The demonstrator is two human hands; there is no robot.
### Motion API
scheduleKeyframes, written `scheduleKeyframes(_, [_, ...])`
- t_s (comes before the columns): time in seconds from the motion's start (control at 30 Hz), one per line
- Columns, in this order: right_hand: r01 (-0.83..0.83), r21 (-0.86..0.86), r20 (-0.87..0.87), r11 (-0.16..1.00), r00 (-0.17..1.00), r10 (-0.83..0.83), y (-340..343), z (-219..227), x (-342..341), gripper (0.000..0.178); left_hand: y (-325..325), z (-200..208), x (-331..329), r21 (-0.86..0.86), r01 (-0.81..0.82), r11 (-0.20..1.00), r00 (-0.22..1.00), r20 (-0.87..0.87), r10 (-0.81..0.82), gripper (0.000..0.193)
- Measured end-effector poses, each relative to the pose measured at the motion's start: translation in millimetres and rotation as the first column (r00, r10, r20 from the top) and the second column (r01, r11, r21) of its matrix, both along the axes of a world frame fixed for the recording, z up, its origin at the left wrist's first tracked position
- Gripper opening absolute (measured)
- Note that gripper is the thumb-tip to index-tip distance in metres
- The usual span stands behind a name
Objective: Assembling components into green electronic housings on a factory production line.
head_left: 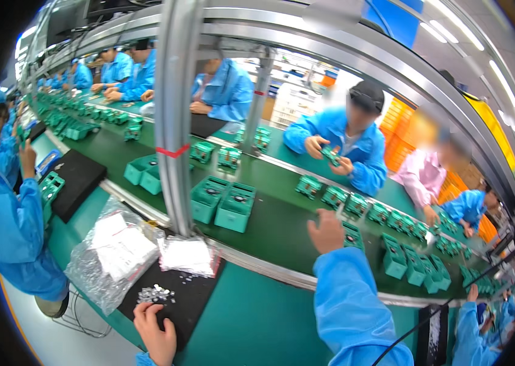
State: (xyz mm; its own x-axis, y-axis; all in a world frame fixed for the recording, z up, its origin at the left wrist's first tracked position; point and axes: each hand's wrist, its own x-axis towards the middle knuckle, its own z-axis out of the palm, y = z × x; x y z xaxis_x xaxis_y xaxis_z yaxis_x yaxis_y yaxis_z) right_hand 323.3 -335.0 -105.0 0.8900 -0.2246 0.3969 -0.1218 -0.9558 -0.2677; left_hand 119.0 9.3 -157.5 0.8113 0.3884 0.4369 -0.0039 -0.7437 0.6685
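My left hand point(156, 334) is low over a black mat point(199, 299), its fingertips at the near edge of a pile of small silvery parts point(155, 294). Its fingers are bent, the thumb stands apart, and no part shows in its grasp. My right arm, in a blue sleeve, stretches forward over the green conveyor belt point(276, 244). At its end my right hand point(327, 233) has the thumb spread from the fingers and nothing visible in it. Just right of that hand is a green box-shaped housing point(352, 236), partly covered by hand and sleeve. Two more open green housings point(235, 207) sit left on the belt.
A metal post point(177, 122) rises at the belt's near edge. Beside the mat lie a clear plastic bag point(102, 250) and a packet of white pieces point(188, 255). Green housings point(413, 265) line the right belt. Across it a person point(346, 137) handles a green assembly.
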Motion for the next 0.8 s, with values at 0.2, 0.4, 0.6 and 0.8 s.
scheduleKeyframes(0.2, [0.063,0.758,-0.277,0.649,0.932,0.233,104,-21,73,0.052,4,-1,-2,0.052,0.035,0.998,0.998,-0.059,-0.032,0.025])
scheduleKeyframes(0.4, [-0.093,0.708,-0.139,0.700,0.954,0.267,65,-34,78,0.015,7,0,4,0.055,0.030,0.998,0.998,-0.058,-0.027,0.025])
scheduleKeyframes(0.6, [-0.041,0.734,-0.193,0.678,0.944,0.266,71,-9,49,0.038,4,-6,8,0.117,0.015,0.993,1.000,-0.016,-0.013,0.025])
scheduleKeyframes(0.8, [0.016,0.826,-0.211,0.563,0.935,0.283,115,-41,72,0.045,3,-8,4,0.091,0.017,0.996,1.000,-0.018,-0.016,0.025])
